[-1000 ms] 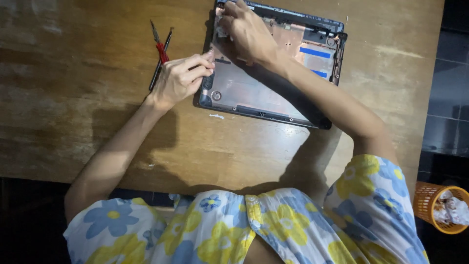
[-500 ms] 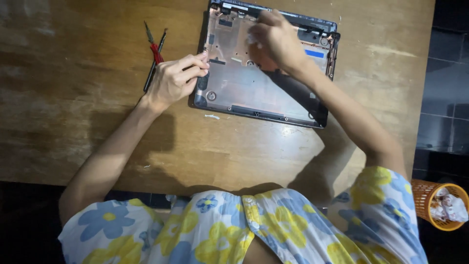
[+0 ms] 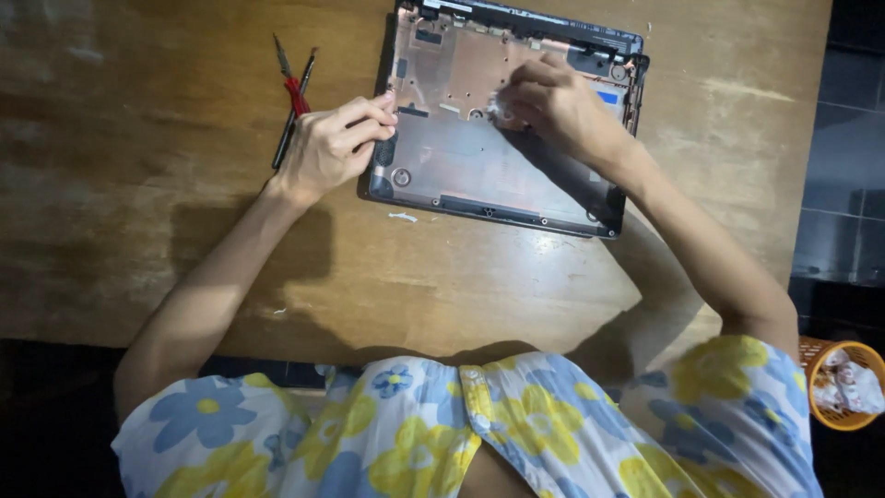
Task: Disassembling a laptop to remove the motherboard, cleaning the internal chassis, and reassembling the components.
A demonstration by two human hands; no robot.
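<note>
An opened laptop shell [image 3: 461, 157] lies on the wooden table [image 3: 516, 277], its grey and copper-coloured inside facing up. My left hand [image 3: 336, 143] rests on the shell's left edge, fingers curled against it. My right hand [image 3: 553, 106] is over the middle of the shell, pinching a small white wad [image 3: 502, 111] against the inner surface. Two thin screwdrivers [image 3: 293, 97], one with a red grip, lie just left of my left hand.
A tiny white scrap [image 3: 403, 218] lies on the table below the shell's front edge. An orange basket [image 3: 843, 383] holding crumpled white paper stands on the dark floor at the right. The table's near edge runs along my flowered dress.
My right hand has slid from the shell's upper left corner rightward to its middle, rubbing with the white wad. My left hand has stayed on the left edge.
</note>
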